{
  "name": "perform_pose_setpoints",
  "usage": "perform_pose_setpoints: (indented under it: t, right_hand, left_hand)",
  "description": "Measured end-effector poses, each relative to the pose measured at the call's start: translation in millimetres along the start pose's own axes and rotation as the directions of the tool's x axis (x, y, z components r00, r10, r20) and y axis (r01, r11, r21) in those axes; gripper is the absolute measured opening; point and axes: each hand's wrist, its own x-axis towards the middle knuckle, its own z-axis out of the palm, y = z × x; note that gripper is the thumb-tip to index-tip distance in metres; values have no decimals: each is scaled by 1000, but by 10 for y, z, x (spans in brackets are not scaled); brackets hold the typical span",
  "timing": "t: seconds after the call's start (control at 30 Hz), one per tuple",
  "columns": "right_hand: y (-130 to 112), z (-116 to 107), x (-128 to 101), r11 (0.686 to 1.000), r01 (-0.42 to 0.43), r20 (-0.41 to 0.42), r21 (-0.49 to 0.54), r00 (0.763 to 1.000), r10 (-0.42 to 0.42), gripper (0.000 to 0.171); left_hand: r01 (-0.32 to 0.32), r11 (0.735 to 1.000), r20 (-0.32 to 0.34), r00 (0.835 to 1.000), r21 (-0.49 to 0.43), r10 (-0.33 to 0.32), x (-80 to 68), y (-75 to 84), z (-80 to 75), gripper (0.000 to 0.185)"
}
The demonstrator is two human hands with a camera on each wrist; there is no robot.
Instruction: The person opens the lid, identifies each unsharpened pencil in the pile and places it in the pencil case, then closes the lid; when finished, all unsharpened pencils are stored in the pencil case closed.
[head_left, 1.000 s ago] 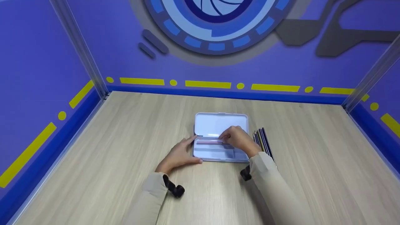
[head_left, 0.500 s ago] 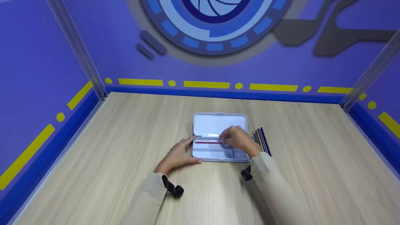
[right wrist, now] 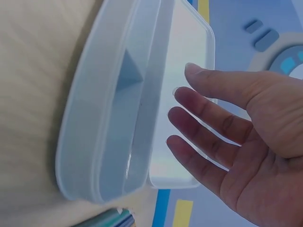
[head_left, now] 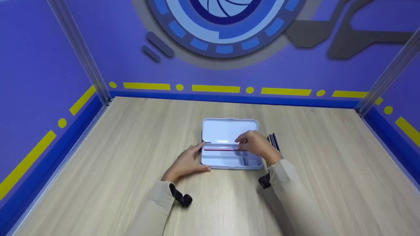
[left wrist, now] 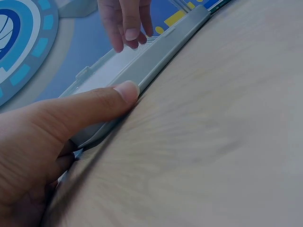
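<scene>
A white plastic pencil case (head_left: 229, 127) lies with its lid raised at the back. In its rear compartment, a thin red-and-pink pencil (head_left: 221, 149) lies lengthwise, its right end behind my right hand in the head view. My left hand (head_left: 185, 164) holds the case at its left end. The left thumb (left wrist: 113, 99) lies on the front wall; the left fingers are mostly hidden in the left wrist view. Over the right part of the case hovers my right hand (head_left: 257, 144). The right wrist view shows its fingers (right wrist: 189, 153) loosely bent and apart, holding nothing.
Several dark pencils (head_left: 273, 141) lie side by side right of the case, partly hidden behind the right hand and sleeve. A divider (head_left: 243, 160) splits the front compartment. Purple-blue panels (head_left: 216, 73) bound the wood-grain table (head_left: 147, 131) at the back and sides.
The red-and-pink pencil was lowered in the rear compartment and let go. My right hand has then shifted right, away from it. My left hand has stayed on the case.
</scene>
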Motion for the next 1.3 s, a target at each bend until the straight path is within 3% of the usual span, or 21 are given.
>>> perform_pose_setpoints:
  t: [0.23, 0.6, 1.3]
  right_hand:
    - [76, -74, -96, 998, -55, -2, -15, 998, 55, 23]
    - [364, -251, -226, 999, -24, -35, -38, 999, 23, 24]
    - [908, -468, -565, 993, -121, -47, 8, 991, 122, 34]
  left_hand:
    - [7, 1000, 9, 1000, 14, -7, -5, 3, -3, 103]
    - [19, 1000, 12, 1000, 19, -19, -13, 11, -4, 103]
    - [6, 1000, 8, 1000, -2, -6, -1, 11, 4, 103]
